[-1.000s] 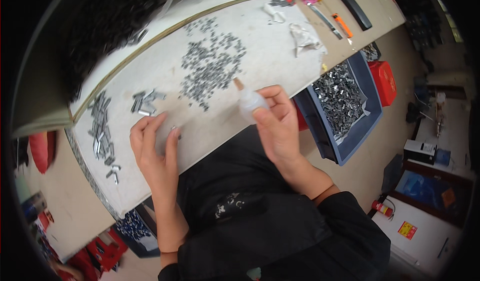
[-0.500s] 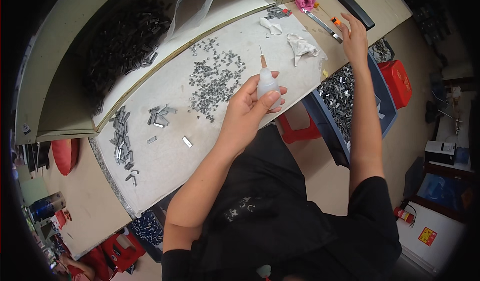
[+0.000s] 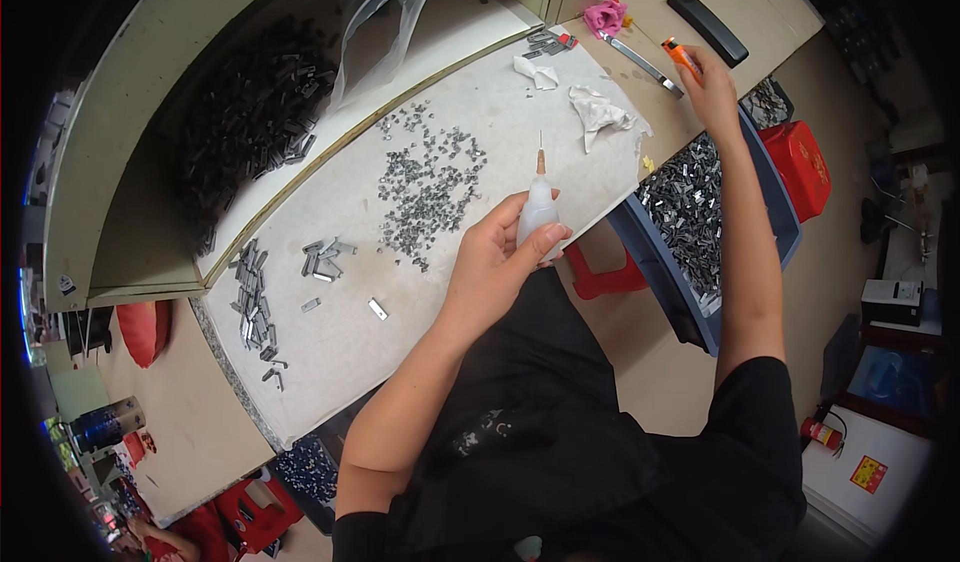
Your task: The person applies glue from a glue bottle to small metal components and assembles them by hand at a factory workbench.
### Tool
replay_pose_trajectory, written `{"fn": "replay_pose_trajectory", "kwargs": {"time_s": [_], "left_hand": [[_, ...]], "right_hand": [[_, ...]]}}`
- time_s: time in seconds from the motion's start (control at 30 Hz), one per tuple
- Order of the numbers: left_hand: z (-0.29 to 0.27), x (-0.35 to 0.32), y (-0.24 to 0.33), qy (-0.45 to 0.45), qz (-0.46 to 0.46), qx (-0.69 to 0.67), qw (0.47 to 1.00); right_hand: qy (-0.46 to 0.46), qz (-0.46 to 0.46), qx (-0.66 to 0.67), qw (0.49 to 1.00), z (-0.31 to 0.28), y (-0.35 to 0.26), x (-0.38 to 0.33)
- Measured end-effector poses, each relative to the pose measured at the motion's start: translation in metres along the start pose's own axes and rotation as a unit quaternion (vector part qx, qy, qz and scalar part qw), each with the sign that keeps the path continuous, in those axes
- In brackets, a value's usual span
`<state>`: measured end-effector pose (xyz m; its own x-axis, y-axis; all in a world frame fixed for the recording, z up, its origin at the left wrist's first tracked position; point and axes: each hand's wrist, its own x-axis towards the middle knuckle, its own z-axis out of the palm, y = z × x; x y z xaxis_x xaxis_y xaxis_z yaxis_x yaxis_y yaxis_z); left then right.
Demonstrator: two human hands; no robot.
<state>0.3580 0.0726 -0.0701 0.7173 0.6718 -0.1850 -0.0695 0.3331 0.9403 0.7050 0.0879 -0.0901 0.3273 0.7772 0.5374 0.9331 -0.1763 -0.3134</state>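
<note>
My left hand (image 3: pixel 500 262) is closed around a translucent white squeeze bottle (image 3: pixel 538 207) with a brownish tip and a thin needle that points up and away. My right hand (image 3: pixel 712 90) is at the far right of the worktable, its fingers closed on an orange lighter (image 3: pixel 683 59). Beside the lighter lies a long narrow metal tool (image 3: pixel 640 64). Many tiny metal parts (image 3: pixel 430 187) are spread over the white sheet (image 3: pixel 340 362). Farther left lie small groups of grey metal pieces (image 3: pixel 325 260) and a single bright one (image 3: pixel 377 309).
A blue bin (image 3: pixel 710 327) of metal parts stands below the right table edge, with red stools (image 3: pixel 610 272) around. Crumpled tissue (image 3: pixel 600 117), a pink cloth (image 3: pixel 604 18) and a black case (image 3: pixel 708 28) lie at the far right. A shelf holds a dark heap of parts (image 3: pixel 255 102).
My right hand, open over the lighter before, has closed on it and tilted it up. My left hand with the squeeze bottle has come slightly nearer to me.
</note>
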Motion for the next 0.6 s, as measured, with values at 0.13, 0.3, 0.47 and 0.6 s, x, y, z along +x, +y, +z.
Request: {"fn": "replay_pose_trajectory", "kwargs": {"time_s": [0.13, 0.3, 0.47, 0.6], "left_hand": [[0.005, 0.003, -0.004, -0.004, 0.015, 0.065, 0.998], [0.009, 0.006, -0.008, 0.013, 0.033, 0.122, 0.992], [0.011, 0.009, -0.009, 0.035, 0.063, 0.139, 0.988], [0.015, 0.006, -0.008, 0.043, 0.057, 0.127, 0.989]], "right_hand": [[-0.132, 0.152, 0.507, 0.838, -0.024, -0.097, -0.058], [-0.174, 0.183, 0.64, 0.726, -0.015, -0.151, -0.089], [-0.152, 0.231, 0.646, 0.711, -0.01, -0.159, -0.098], [-0.127, 0.236, 0.646, 0.715, 0.004, -0.149, -0.103]]}}
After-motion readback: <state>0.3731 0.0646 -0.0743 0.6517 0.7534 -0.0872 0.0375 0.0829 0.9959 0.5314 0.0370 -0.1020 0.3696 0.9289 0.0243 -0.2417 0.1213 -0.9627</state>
